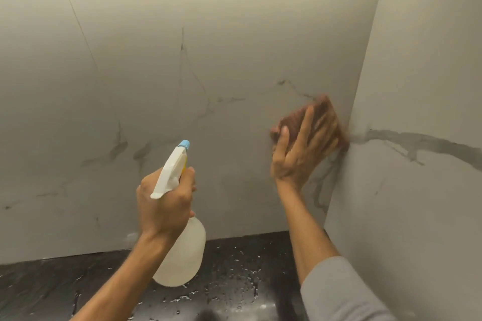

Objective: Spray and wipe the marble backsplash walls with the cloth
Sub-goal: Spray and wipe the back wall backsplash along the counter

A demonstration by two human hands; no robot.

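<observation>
I judged the main risk was the brown cloth slipping from under my right hand, since its fingers lay spread flat, only pressing it against the marble backsplash just left of the wall corner. Well left of that corner, my left hand was clenched around the spray bottle, above the wet dark worktop.

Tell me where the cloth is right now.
In the head view, the brown cloth is right of centre, pressed flat under the right hand against the back marble wall, beside the corner.
</observation>
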